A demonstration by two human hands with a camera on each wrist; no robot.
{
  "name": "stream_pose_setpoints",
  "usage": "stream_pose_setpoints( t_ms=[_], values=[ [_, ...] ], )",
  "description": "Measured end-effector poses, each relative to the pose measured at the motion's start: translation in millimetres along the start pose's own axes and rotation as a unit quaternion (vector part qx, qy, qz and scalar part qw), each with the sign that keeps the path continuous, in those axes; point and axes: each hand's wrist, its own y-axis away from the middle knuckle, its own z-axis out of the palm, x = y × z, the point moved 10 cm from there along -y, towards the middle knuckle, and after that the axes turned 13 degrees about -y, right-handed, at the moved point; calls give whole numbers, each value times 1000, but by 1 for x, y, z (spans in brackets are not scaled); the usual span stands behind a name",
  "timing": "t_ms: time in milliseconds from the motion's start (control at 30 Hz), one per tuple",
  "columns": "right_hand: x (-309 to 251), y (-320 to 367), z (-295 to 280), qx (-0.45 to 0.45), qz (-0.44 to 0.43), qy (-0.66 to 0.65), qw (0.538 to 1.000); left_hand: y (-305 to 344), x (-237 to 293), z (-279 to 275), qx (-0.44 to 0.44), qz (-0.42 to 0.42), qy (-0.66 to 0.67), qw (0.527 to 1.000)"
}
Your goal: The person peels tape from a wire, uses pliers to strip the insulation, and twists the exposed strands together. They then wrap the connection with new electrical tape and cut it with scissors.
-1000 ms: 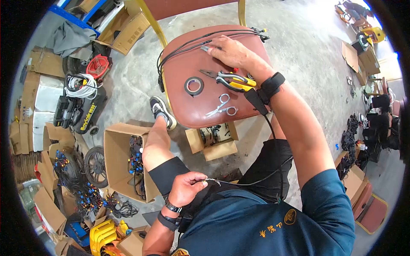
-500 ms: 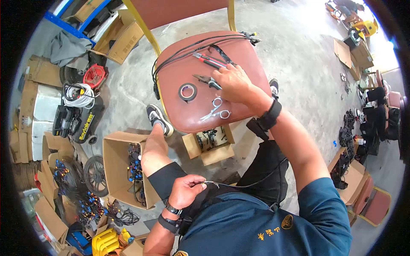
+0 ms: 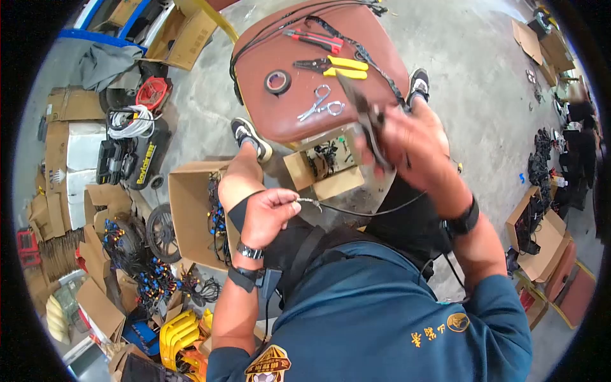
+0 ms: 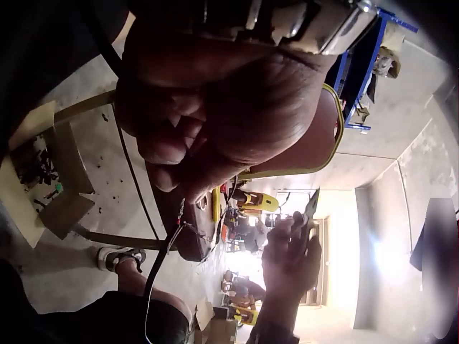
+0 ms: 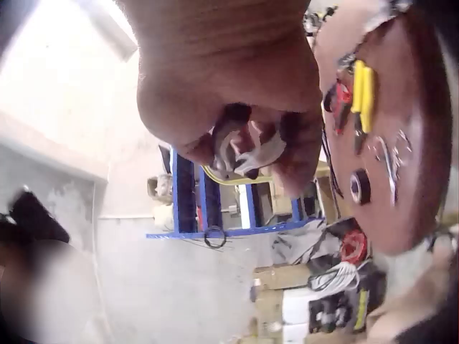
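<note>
In the head view my left hand (image 3: 267, 216) pinches the frayed end of a black cable (image 3: 369, 214) between thumb and index finger, low over the lap. Bare strands (image 3: 310, 201) stick out past the fingertips. My right hand (image 3: 414, 143), blurred, grips pliers (image 3: 358, 102) with dark handles, raised between the chair's near edge and my body. Their jaws point up and away from me; in the left wrist view the tip of the pliers (image 4: 312, 204) shows above the fingers. The right wrist view shows the curled fingers round the grey pliers handles (image 5: 262, 152).
On the brown chair seat (image 3: 267, 118) lie yellow-handled wire strippers (image 3: 349, 63), a red utility knife (image 3: 328, 43), a tape roll (image 3: 268, 83), scissors (image 3: 310, 113) and black cables (image 3: 254, 39). A small open carton (image 3: 337, 184) stands below; a larger carton (image 3: 194, 216) is beside my left leg.
My right hand left the utility knife on the seat, then took hold of the pliers and lifted them back toward my body. The left hand still pinches the cable end.
</note>
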Motion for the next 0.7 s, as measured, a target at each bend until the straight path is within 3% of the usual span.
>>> stream_pose_setpoints(
  t_ms=[100,200,400,500,700],
  values=[
    [79,64,-2,11,151,32,988,1,13,4,6,18,14,1000],
    [123,100,12,-26,208,5,978,2,19,11,9,39,28,999],
    [131,107,18,-68,218,90,969,5,21,14,25,44,12,999],
    [132,103,22,-102,165,152,969,8,19,15,14,32,17,999],
    [133,93,19,-92,169,233,953,16,19,19,5,28,16,999]
  ],
)
